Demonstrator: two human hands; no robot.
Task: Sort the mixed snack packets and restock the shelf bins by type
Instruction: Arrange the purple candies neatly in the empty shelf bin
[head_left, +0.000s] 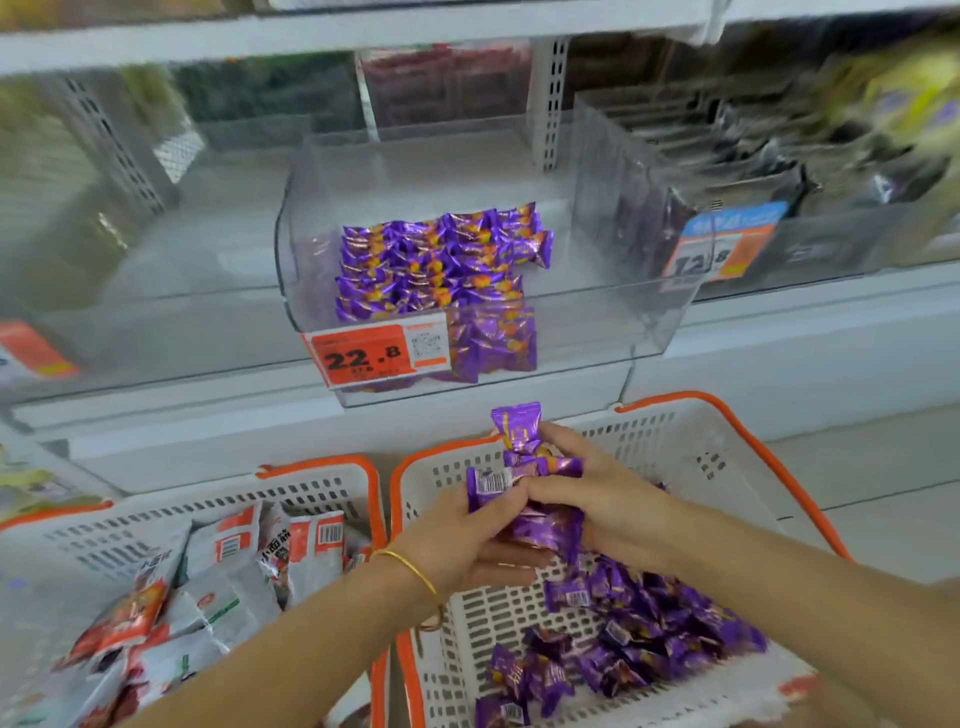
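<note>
caught in the gathering step, judging by the grip: holding a bunch of purple packets (524, 483) above the right basket (769, 441), with left hand (467, 545) and right hand (602, 499) both clasped on it, fingers curled close round the wrappers and one packet poking up at 12 o'clock. looks largely sorted already: loose purple packets (665, 623) heaped at 5 o'clock in that basket, white-and-red packets (234, 561) kept apart in the left basket (322, 465) at 9 o'clock. next, most likely, lifting the bunch toward 12 o'clock, over the front wall of the clear bin (597, 332), and laying it beside the purple rows (441, 260) already inside. calls for clearing two edges on the way: the orange rim of the right basket just beyond the hands, then the bin's front lip above the price tag (374, 353). plenty of bare bin floor at 3 o'clock of the rows, a narrower strip at 9 o'clock. cannot judge headroom under the upper shelf, too blurred. better kept off the corner of the neighbouring bin (623, 171) at 2 o'clock. worth gripping firmly, given glossy wrappers likely to slip.
</note>
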